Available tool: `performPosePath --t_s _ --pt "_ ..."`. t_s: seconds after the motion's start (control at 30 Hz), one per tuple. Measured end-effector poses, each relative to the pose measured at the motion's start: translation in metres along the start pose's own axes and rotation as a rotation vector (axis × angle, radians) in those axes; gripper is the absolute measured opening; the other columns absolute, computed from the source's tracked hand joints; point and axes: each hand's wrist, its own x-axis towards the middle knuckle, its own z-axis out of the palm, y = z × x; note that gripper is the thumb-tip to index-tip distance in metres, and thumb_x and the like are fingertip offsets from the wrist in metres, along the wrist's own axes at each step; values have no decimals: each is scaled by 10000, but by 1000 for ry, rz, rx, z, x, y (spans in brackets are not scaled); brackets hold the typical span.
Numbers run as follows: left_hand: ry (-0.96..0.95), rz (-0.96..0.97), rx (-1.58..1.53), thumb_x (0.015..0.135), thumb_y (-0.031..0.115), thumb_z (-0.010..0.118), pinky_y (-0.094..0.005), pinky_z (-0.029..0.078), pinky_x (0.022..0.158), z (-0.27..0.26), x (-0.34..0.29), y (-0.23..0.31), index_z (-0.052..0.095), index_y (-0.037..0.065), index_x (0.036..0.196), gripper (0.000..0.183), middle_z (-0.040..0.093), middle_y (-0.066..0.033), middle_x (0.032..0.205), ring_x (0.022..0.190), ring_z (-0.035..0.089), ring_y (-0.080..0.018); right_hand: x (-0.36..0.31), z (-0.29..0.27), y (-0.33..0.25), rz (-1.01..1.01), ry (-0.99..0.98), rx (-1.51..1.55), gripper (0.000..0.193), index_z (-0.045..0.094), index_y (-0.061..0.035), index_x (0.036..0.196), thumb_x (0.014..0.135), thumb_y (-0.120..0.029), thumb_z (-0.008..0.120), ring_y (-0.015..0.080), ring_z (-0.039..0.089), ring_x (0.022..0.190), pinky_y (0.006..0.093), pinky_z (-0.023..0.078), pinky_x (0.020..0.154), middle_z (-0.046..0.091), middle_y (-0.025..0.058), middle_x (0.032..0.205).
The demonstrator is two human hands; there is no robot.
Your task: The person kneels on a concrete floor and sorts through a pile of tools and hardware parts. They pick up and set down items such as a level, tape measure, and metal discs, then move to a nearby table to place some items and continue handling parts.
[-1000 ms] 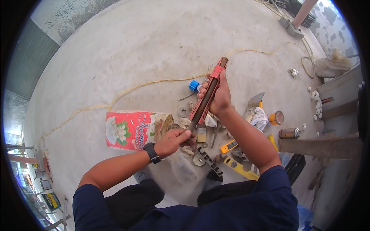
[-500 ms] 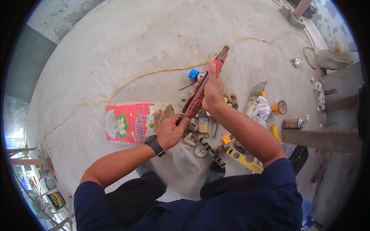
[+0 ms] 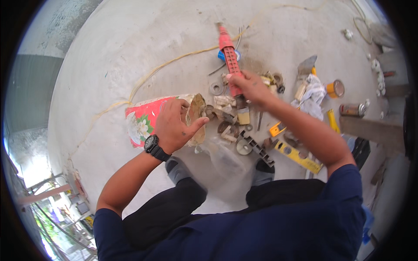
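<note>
A long red sink wrench [image 3: 231,56] with dark metal ends is in my right hand [image 3: 251,89], the fingers wrapped around its lower part. Its far end points away from me and is slightly smeared. My left hand [image 3: 175,124] is open, thumb apart, over the mouth end of a red and white bag [image 3: 150,114] with a printed flower. Whether that palm touches the bag, I cannot tell. Close by lie a paintbrush [image 3: 243,116], a grey ring [image 3: 216,88], a blue roll [image 3: 223,55] partly behind the wrench, and several small pipe fittings.
On the right are a yellow spirit level [image 3: 298,156], a tape measure [image 3: 277,128], a trowel [image 3: 307,65], a white rag [image 3: 312,96] and two cans. A black slotted bar [image 3: 257,148] and clear plastic [image 3: 224,156] lie before my feet. A yellow cord [image 3: 174,61] crosses the floor.
My left hand has let go of the wrench's lower end and moved left over the bag. My right hand has turned the wrench, its far end swinging left. The view has shifted.
</note>
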Motion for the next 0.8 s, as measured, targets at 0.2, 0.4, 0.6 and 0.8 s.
performPosePath --t_s 0.2,0.4,0.6,0.8 --pt "-258 -225 51 848 261 804 -347 539 764 12 -20 -19 509 35 1189 504 611 -121 942 842 639 -231 -21 -82 -41 166 -391 -693 398 749 -20 930 817 -395 819 118 617 589 300 477 538 674 55 692" --pt "-127 -205 -583 940 -54 612 -293 558 796 10 -37 -45 509 24 1198 288 619 -54 1033 881 686 -127 -36 -83 -60 30 -654 -851 421 761 8 952 786 -371 841 148 631 526 309 469 488 689 54 657" --pt "-233 -300 -716 1013 -69 528 -294 573 839 -30 -50 -47 615 -13 1166 185 622 -105 1196 943 709 -158 3 0 -22 -228 -624 -799 542 736 55 1046 769 -402 827 328 728 786 422 569 727 743 212 843" --pt "-150 -265 -468 991 -80 531 -290 572 851 -59 -51 -40 579 -28 1434 448 554 -181 1424 966 714 -166 22 79 -1 -316 -497 -640 437 728 68 1005 781 -302 786 397 729 883 449 581 795 741 250 910"
